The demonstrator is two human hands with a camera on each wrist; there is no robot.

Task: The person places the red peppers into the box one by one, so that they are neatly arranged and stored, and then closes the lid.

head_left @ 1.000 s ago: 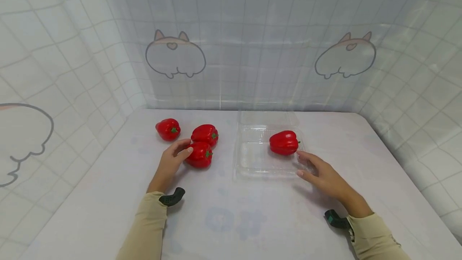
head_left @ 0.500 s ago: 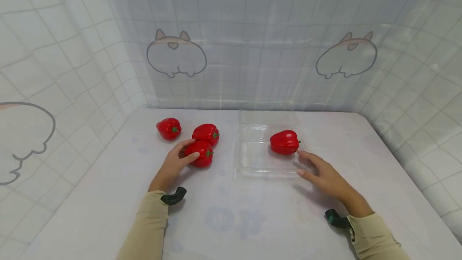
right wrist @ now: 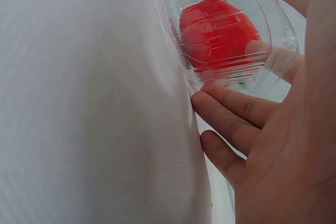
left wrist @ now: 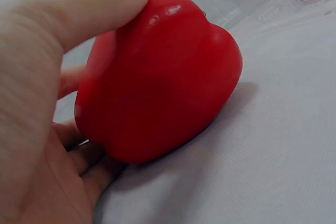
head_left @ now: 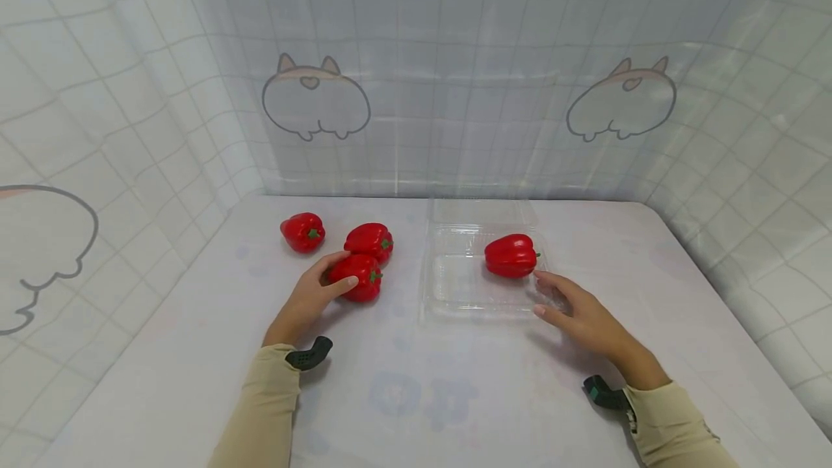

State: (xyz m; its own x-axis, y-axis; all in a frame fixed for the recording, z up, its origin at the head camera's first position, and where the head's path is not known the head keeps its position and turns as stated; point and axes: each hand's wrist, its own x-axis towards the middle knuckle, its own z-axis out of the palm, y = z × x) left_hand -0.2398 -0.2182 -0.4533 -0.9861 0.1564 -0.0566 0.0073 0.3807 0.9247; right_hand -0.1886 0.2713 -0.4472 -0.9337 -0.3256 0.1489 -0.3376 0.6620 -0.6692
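My left hand [head_left: 307, 302] is around the nearest red bell pepper [head_left: 361, 279], thumb on its top side and the other fingers behind and under it. In the left wrist view this bell pepper [left wrist: 168, 82] lies close over the white cloth. A second bell pepper [head_left: 369, 239] sits right behind it, and a third bell pepper [head_left: 302, 232] lies farther left. My right hand [head_left: 585, 318] rests at the right side of a clear plastic container [head_left: 455, 287], fingers spread and fairly straight against its wall [right wrist: 278, 35]. Inside the container, toward its right, lies another bell pepper [head_left: 511, 256].
The container's clear lid [head_left: 481, 212] lies folded back behind it, near the back wall [head_left: 416, 128]. A white cloth [head_left: 416, 396] covers the table. Tile-patterned curtains stand at the back and both sides.
My left hand has closed farther over the nearest bell pepper, its thumb moving onto the pepper's front. The right hand and the container have stayed put.
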